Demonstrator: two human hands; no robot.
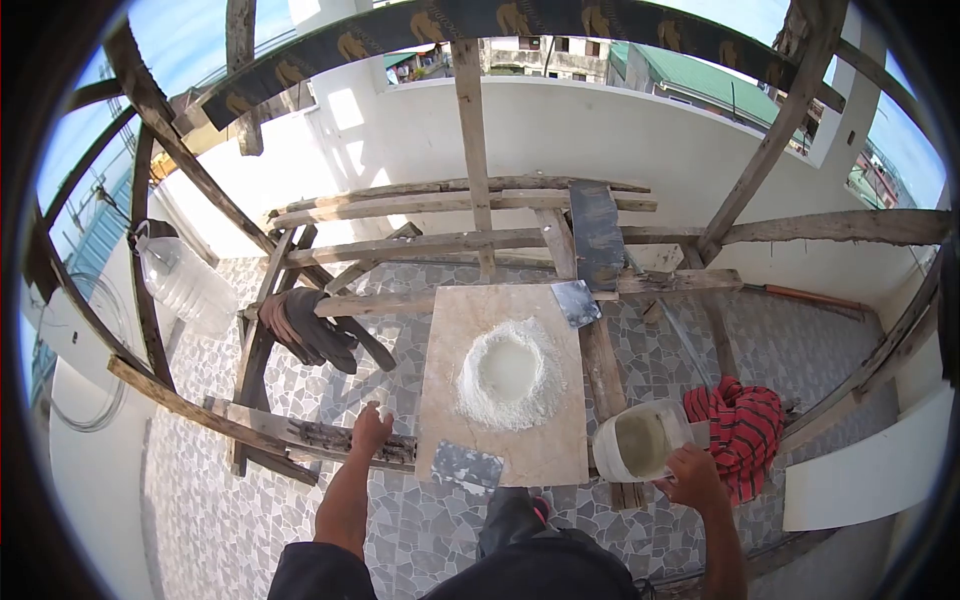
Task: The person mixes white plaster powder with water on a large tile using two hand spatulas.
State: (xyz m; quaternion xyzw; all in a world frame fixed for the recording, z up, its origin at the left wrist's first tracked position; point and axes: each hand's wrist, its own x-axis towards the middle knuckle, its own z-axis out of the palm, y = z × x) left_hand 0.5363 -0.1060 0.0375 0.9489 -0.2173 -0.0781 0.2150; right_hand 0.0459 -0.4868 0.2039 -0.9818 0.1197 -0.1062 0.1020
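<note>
On a square tan board lies a ring of white powder with pale liquid pooled in its middle. My right hand grips the near right side of a whitish plastic container, which holds cloudy liquid. This container is to the right of the board, tilted a little. My left hand hovers empty left of the board, above a rough wooden beam, its fingers loosely apart. A grey, powder-smeared plate rests on the board's near edge, and a smaller grey plate lies at its far right corner.
Wooden beams form a frame around the board. Dark cloth hangs on the left beam, and a red striped cloth lies beside the container. A large clear jug hangs at left. Stone-patterned tiles cover the floor.
</note>
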